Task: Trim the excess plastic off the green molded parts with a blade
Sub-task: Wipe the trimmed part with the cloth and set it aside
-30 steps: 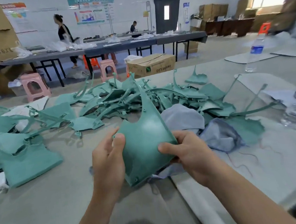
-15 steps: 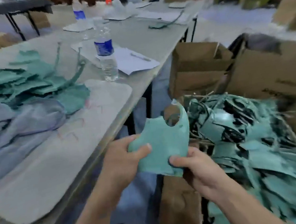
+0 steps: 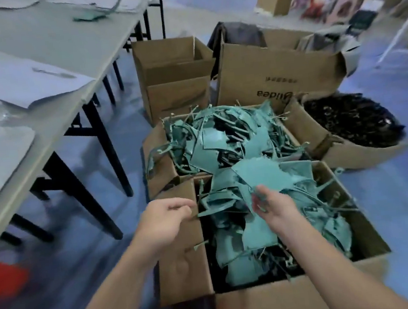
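near box (image 3: pixel 181 257): stands open on the floor at 3 o'clock from the table (image 3: pixel 66 50). i judge it sits there so parts can pass between table and box in one reach.
green parts (image 3: pixel 256 234): heaped loose in the near box, with thin strips poking out. more fill the far box (image 3: pixel 161 176) at 12 o'clock, which touches the near one. i cannot tell whether these are trimmed or waiting.
top part (image 3: pixel 263 173): a broad flat piece on the crest of the heap where the two boxes meet, at 12 o'clock from the right fingertips.
right hand (image 3: pixel 272 206): held over the middle of the near box, forearm coming in from 5 o'clock.
right fingers (image 3: pixel 257 196): bent toward the near edge of the top part and blurred. i cannot tell whether they pinch it or sit just short of it.
left hand (image 3: pixel 166 221): hangs above the near box's left flap, at 9 o'clock from the right hand, forearm coming in from 7 o'clock.
left fingers (image 3: pixel 182 205): loosely curled, holding nothing, clear of the parts.
thin tool (image 3: pixel 53 72): lies on a paper sheet (image 3: pixel 26 82) on the table at 10 o'clock, well apart from both hands. it may be the blade, but it is too blurred to be sure.
step in hand: by my reading, handling parts at the box rather than cutting, since neither hand holds a blade.
empty box (image 3: pixel 174 77): open at 12 o'clock, beyond the far box.
dark scraps (image 3: pixel 353 123): a sackful at 2 o'clock, beside the far box.
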